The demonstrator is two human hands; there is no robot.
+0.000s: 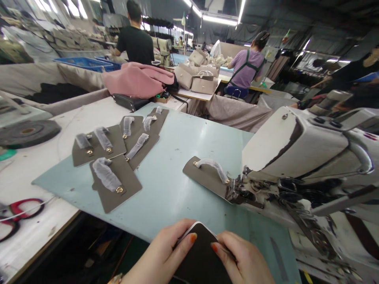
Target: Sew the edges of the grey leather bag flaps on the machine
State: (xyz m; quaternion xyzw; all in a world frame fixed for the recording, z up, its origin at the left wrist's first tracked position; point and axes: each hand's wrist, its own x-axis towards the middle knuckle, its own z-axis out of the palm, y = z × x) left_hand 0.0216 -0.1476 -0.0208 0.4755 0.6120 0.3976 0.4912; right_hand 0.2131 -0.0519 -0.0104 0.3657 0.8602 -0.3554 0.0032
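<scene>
Between my hands, low in the view, is a dark grey-brown bag panel (204, 260) with a pale edge and a rounded corner. My left hand (166, 250) pinches its left edge, thumb on top. On the right edge, my right hand (239, 256) grips it the same way. Ahead, a similar panel with a wrapped handle (204, 177) lies beside the sewing machine head (275, 146), its right end by the needle area. Several more panels with plastic-wrapped handles and gold rings (115, 185) lie overlapping on the left of the pale green board (168, 173).
Red-handled scissors (26, 209) and a dark roll of tape (29, 132) lie on the white table at left. Behind the board are a pink cover (136, 81) and beige bags (204, 83). Two people (134, 39) (247, 65) face away at further benches; another person (352, 75) is at right.
</scene>
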